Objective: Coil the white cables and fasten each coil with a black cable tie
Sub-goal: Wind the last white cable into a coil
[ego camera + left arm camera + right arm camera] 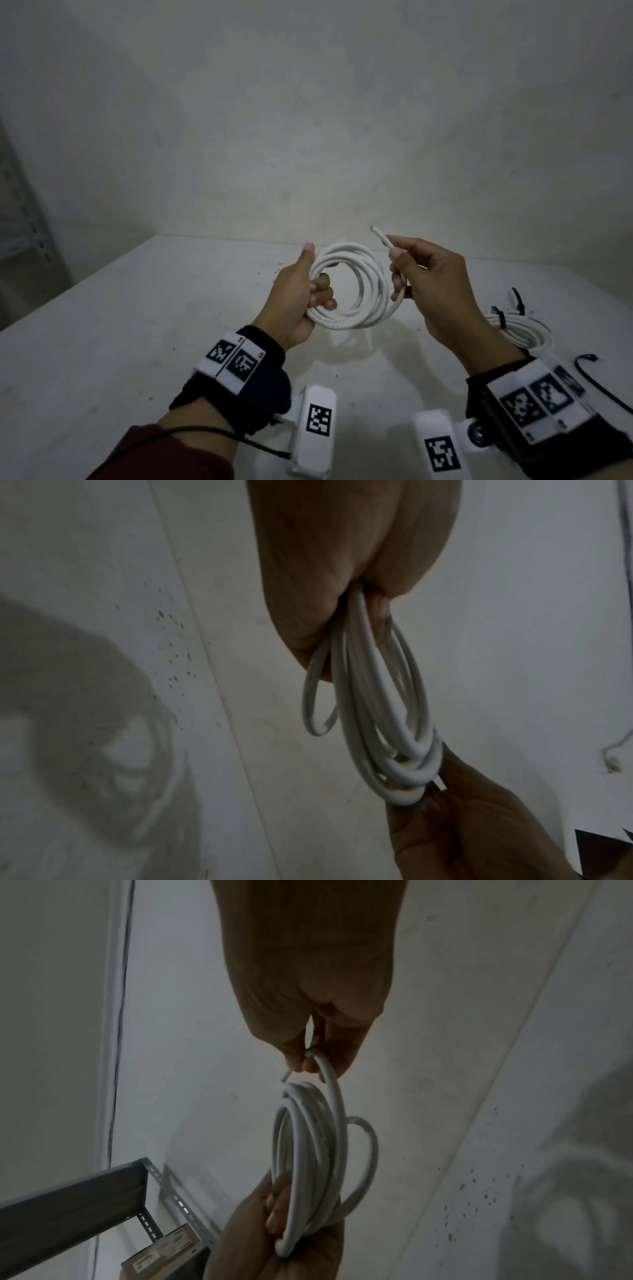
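Observation:
A white cable coil (356, 287) of several loops is held above the table. My left hand (305, 291) grips the coil's left side, fingers curled through the loops; the left wrist view shows the same coil (369, 710) hanging from my palm. My right hand (411, 270) pinches the cable's free end (381, 235), which points up and away, at the coil's right side. In the right wrist view the coil (308, 1150) runs from my right fingertips down to my left hand. A second white coil (524, 329) with black ties (500, 317) lies on the table to the right.
A loose black cable tie (596, 377) lies at the right edge of the white table (137, 342). A pale wall stands behind the table. A grey metal shelf (85, 1199) holding a box shows in the right wrist view, off to the left.

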